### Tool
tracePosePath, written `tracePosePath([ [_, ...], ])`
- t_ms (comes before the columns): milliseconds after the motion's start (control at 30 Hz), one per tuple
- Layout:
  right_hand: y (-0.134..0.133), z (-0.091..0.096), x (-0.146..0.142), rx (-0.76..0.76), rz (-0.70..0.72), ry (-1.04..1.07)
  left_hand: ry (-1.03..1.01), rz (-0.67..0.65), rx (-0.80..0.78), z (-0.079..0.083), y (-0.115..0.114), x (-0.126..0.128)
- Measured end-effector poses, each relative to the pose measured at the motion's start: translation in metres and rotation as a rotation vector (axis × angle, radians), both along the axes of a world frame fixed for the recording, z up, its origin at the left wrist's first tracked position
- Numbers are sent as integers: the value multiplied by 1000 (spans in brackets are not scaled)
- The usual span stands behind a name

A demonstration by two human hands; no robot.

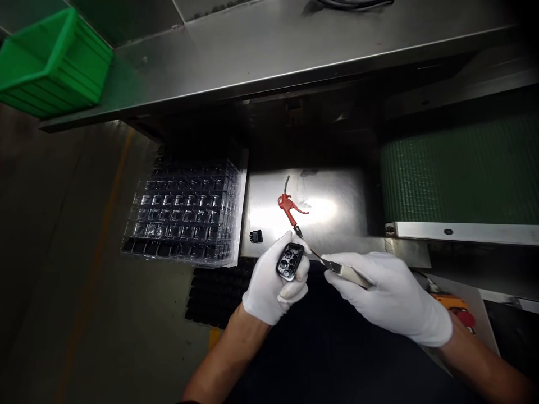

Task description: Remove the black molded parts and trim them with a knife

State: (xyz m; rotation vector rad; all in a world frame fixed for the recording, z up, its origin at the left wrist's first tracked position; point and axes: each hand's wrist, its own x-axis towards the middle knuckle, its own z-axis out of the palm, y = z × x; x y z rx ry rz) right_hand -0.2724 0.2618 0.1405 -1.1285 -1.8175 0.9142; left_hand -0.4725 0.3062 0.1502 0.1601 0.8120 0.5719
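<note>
A: The black key-fob shell sits near the middle of the view, pinched upright in the left hand — gloved fingers curled shut round its lower edge, the face with its button holes turned up toward the camera.

B: And the right hand?

A: At four o'clock from the shell, gloved too, closed on a slim metal-handled blade. Its tip points toward ten o'clock and reaches the shell's right edge; whether it touches I cannot tell.

B: So which step would you say this is?

A: Trimming or scraping the shell's edge, by my reading — the tool is lined up but the cut looks only begun. The next move calls for a steady left grip and a shallow, controlled stroke along the rim, so the blade does not slip toward the fingers.

B: What lies around?

A: A red air blow gun on the lit steel worktop at twelve o'clock, a small black part at ten, clear blister trays of black parts further left, a green bin far at ten, and a green conveyor belt at two.
</note>
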Motion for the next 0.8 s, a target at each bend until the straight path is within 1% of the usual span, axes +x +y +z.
tracePosePath([
  [167,-2,2,-4,18,-24,-13,172,-1,16,6,-3,4],
  [300,-4,5,-5,87,-43,-6,300,-66,118,8,-3,5],
  [367,-4,6,-5,83,-13,7,365,-109,187,8,-2,5],
  [467,-3,6,-5,31,80,15,467,-154,275,10,-2,7],
  [567,0,5,-5,46,104,-34,535,-183,343,13,-2,10],
  [700,4,6,-6,106,74,-190,600,-199,385,18,1,12],
  [800,3,6,-10,51,102,-238,646,-161,387,22,5,14],
])
